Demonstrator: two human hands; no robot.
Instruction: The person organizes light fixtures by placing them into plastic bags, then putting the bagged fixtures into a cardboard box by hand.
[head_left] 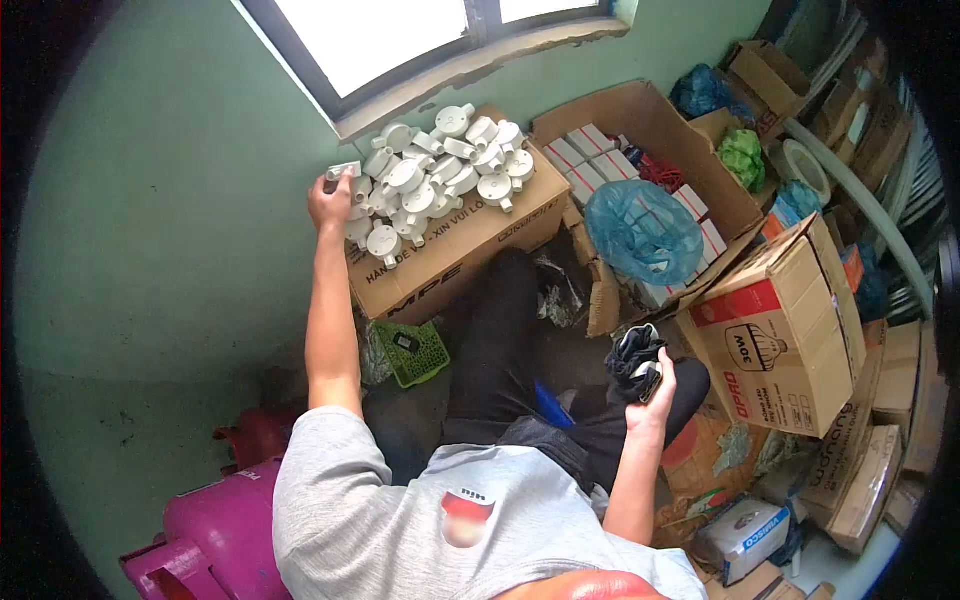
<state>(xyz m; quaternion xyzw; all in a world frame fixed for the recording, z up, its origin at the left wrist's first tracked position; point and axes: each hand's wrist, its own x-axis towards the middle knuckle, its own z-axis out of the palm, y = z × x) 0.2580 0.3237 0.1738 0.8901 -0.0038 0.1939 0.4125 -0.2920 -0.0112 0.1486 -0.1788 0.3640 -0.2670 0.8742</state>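
Observation:
My left hand (pixel 331 200) is closed on a white plastic conduit junction box (pixel 344 170) at the left edge of a heap. The heap of similar round white junction boxes (pixel 418 198), with short pipe sockets, lies on top of a closed cardboard carton (pixel 470 243) under the window. My right hand (pixel 655 392) is held over my bent right knee, fingers wrapped round a crumpled black cloth (pixel 635 362) with some white showing in its folds.
An open carton (pixel 622 105) holds small white boxes and a blue plastic bag (pixel 643 232). A lamp carton (pixel 775 330) stands tilted on the right. Below the heap is a green plastic basket (pixel 412 353). A pink gas cylinder (pixel 225 530) stands at lower left.

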